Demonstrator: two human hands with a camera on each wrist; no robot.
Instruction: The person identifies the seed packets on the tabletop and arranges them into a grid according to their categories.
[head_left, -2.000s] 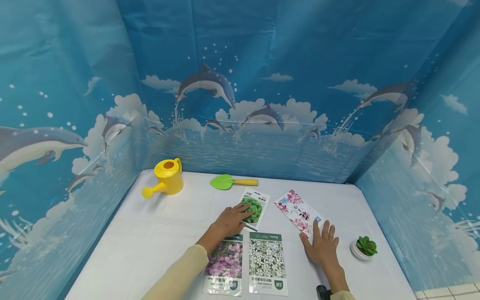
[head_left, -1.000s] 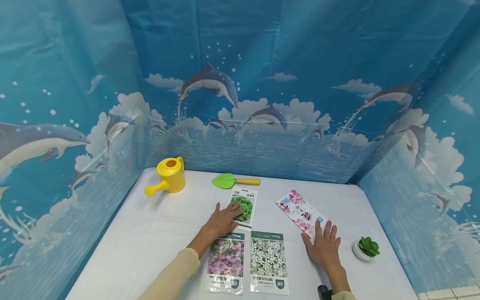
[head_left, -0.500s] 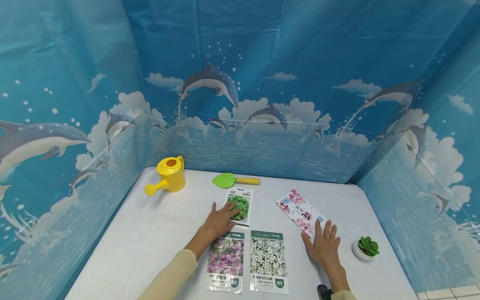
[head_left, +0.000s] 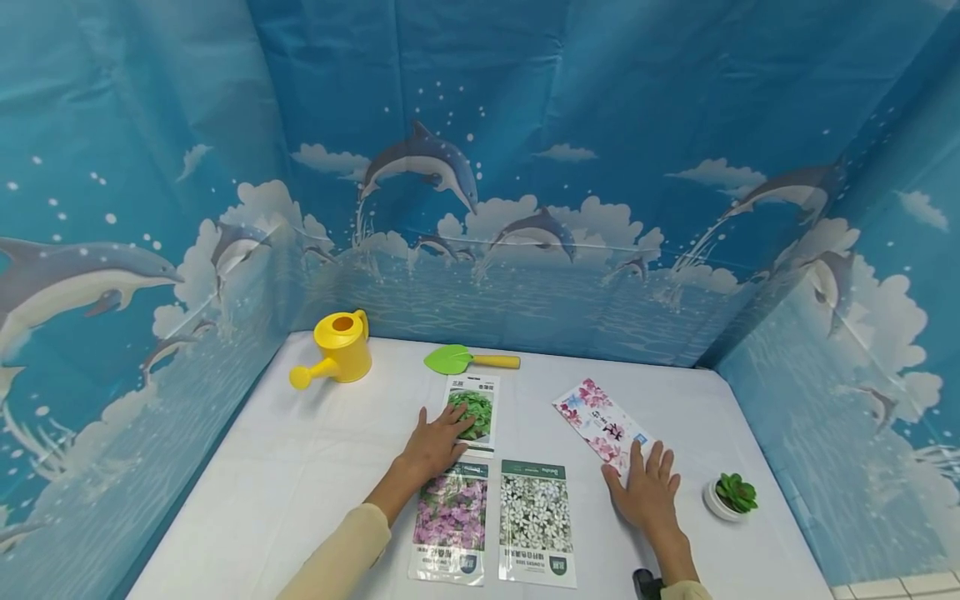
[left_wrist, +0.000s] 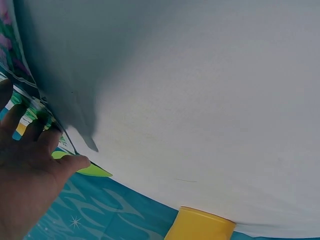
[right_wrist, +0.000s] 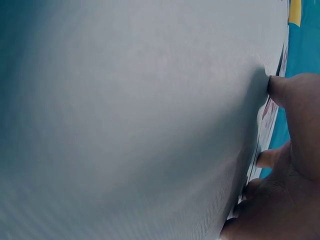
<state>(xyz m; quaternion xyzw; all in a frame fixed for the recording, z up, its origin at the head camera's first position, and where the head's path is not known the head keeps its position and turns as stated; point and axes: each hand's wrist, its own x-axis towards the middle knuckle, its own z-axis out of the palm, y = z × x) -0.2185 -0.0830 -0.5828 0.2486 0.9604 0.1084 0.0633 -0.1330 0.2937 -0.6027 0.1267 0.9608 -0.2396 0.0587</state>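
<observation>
One leafy packet (head_left: 482, 412) under left hand (head_left: 432, 447) — blossom packet (head_left: 599, 420) at right hand (head_left: 647, 493)

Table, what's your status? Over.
Left fingers on leafy packet. Right fingers at near end of askew pink packet. Possible obstacle: trowel just beyond leafy packet.

A yellow watering can (head_left: 347, 357) stands at the far left corner of a white-covered table (head_left: 307, 458). To its right, well apart, lies a green-bladed, yellow-handled trowel (head_left: 448, 360). A small succulent (head_left: 738, 492) in a white pot (head_left: 720, 504) sits near the right edge. Blue dolphin-print curtains (head_left: 472, 75) surround three sides — pale tiles (head_left: 892, 587) show lower right.
</observation>
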